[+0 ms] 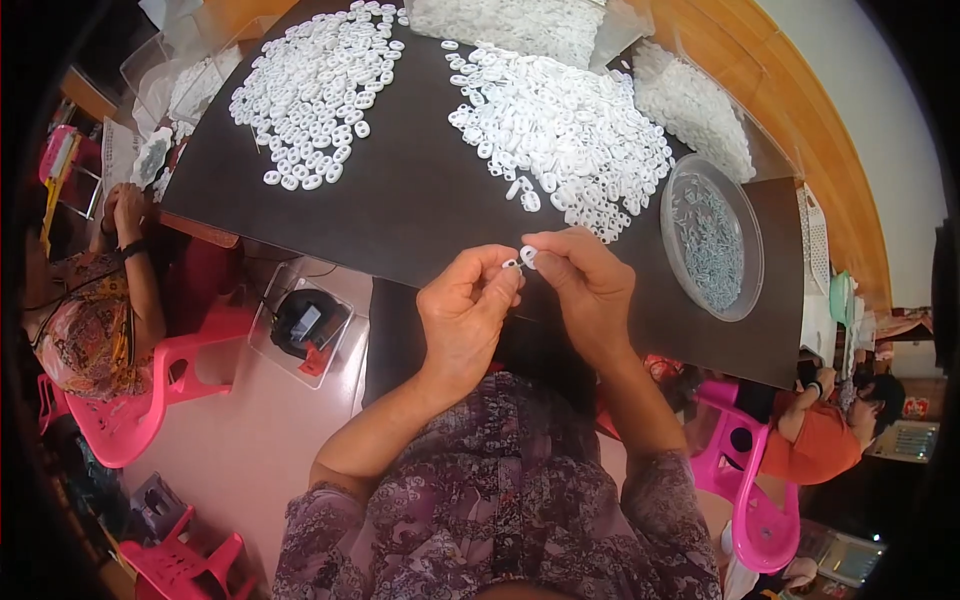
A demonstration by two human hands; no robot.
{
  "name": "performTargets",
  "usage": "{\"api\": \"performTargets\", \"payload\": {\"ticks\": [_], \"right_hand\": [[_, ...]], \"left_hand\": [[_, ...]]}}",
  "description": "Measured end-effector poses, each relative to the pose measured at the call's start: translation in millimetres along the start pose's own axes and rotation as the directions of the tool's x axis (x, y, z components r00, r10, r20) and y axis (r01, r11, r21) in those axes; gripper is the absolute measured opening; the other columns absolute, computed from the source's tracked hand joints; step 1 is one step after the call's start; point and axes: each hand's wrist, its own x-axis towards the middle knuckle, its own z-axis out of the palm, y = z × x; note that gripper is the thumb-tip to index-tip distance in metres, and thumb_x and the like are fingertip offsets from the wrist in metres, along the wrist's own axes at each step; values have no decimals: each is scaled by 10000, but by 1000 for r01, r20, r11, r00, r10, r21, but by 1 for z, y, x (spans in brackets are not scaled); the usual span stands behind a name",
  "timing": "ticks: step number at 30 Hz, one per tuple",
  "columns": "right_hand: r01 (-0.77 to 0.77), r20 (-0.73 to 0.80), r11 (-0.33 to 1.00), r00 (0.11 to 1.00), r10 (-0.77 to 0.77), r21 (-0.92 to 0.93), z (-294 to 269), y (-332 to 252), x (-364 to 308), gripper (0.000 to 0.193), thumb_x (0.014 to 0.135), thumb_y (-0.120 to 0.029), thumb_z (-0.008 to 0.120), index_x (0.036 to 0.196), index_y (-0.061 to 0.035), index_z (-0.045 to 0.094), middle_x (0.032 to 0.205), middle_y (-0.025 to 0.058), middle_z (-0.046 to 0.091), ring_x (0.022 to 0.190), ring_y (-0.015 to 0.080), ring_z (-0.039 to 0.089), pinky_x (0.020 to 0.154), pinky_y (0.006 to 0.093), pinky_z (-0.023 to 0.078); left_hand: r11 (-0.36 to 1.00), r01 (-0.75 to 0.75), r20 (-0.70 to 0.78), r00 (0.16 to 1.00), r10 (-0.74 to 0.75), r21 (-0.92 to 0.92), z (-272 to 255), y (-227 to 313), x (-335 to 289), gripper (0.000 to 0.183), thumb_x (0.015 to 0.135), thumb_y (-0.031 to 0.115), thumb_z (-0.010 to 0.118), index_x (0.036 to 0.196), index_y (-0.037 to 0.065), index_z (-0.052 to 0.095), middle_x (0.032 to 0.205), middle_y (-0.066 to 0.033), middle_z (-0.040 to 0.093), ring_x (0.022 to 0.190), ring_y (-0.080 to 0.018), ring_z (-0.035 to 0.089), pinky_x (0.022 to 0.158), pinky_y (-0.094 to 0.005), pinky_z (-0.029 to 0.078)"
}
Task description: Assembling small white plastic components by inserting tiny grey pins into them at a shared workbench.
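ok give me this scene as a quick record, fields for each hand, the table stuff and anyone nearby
left hand: pinching a small white piece
right hand: pinching another white piece, close beside the first
table: dark
left pile: many small white pieces
right pile: also small white pieces
round clear tray: right of the right pile, holding thin grey pieces
people nearby: one in a patterned top at left, one in an orange top at right
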Motion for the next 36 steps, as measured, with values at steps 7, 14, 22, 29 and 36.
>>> {"api": "performTargets", "payload": {"ticks": [7,14,22,29,36], "right_hand": [[-80,-70,992,994,87,96,4,0,-5,123,831,24,597,947,25,637,847,20,614,782,74,544,706,207,436],[27,-53,999,998,-25,34,0,7,-5,102,828,28,599,924,30,635,829,26,615,779,74,549,707,202,438],[-73,-62,986,995,83,147,0,6,-6,98,832,16,597,920,35,634,838,21,615,785,73,548,711,204,437],[0,-56,997,998,4,74,1,10,-5,93,830,16,598,915,29,634,835,24,608,783,75,546,704,206,434],[-36,-26,994,999,39,105,8,2,-7,97,829,40,574,906,21,630,824,28,599,772,79,540,694,210,429]], "left_hand": [[1000,-6,6,1000,6,1,1,0,-1,160,890,74,587,1013,-27,603,821,-37,628,675,-61,562,594,-177,456],[1000,7,24,1000,-6,-17,2,1,-2,155,888,69,588,1008,-27,605,818,-40,629,672,-66,564,593,-176,458],[999,41,8,999,-41,-14,2,4,-2,153,880,62,592,1000,-31,606,807,-51,637,650,-69,574,573,-177,461],[999,41,4,999,-41,-32,3,2,-1,149,881,62,590,995,-32,606,801,-46,634,647,-65,570,568,-174,458],[998,25,-6,1000,-25,-63,4,4,-2,186,877,40,584,1049,-30,589,791,-36,624,663,-67,571,568,-177,456]]}}
